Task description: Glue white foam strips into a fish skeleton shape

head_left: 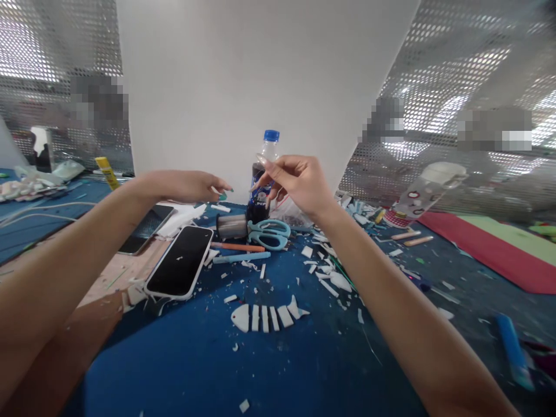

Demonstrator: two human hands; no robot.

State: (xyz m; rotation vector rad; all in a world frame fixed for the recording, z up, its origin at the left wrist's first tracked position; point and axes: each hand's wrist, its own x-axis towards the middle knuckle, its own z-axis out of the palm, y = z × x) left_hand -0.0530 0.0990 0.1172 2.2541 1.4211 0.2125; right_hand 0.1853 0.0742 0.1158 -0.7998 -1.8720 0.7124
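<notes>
Matt fish pieces (265, 318), seemingly of smooth foam

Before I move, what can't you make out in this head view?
All in the head view:
- Label of the bottle: partly covered by the right hand.
- Right hand's grip: anything between its fingers is too small to tell.
- Left hand: palm and some fingers hidden behind its own back.
- Blue stick-like item, lower right: too blurred to identify.
- Purple item beside it: blurred and cut off by the right edge.

Scissors (268, 234) lie on the table (174, 365) between the fish pieces (265, 319) before them and the bottle (258, 212) behind.
</notes>
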